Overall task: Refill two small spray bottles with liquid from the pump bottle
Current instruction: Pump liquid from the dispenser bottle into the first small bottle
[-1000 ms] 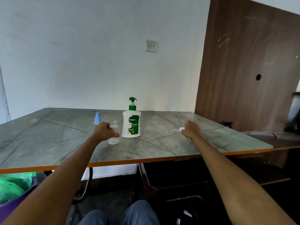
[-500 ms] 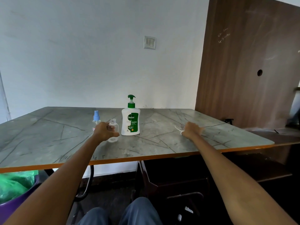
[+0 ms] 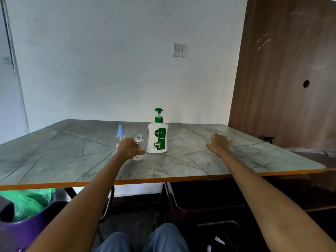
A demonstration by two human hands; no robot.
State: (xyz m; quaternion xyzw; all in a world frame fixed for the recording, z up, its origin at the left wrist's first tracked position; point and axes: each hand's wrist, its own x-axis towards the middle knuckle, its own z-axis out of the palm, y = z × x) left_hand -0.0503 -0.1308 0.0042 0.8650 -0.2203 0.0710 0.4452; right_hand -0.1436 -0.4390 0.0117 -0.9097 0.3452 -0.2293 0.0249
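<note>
Nearest to the person, the left hand [image 3: 129, 149] is wrapped around the open bottle [image 3: 138, 146], fingers curled on its clear body, threaded neck bare and upright, base seemingly on the table [image 3: 63, 160]. At about two o'clock from it, well apart, the right hand [image 3: 219, 143] lies palm down with fingers loosely spread and nothing visible in them; whether the sprayer cap sits under it I cannot tell from here. Just beside the open bottle at three o'clock stands the pump bottle [image 3: 157, 138], touching nothing, its green nozzle [image 3: 159, 110] turned right, away from the small neck. Behind the left hand at eleven o'clock is the capped bottle [image 3: 120, 136], blue sprayer on. The step in hand looks like bringing that open neck under the spout. To do it well, the right hand should go to the pump head, swing the nozzle round to face left, and press slowly, while the left keeps the little bottle upright with its mouth right under the spout tip; the opening is narrow and thick soap will string and smear down the outside if it is off-centre.
</note>
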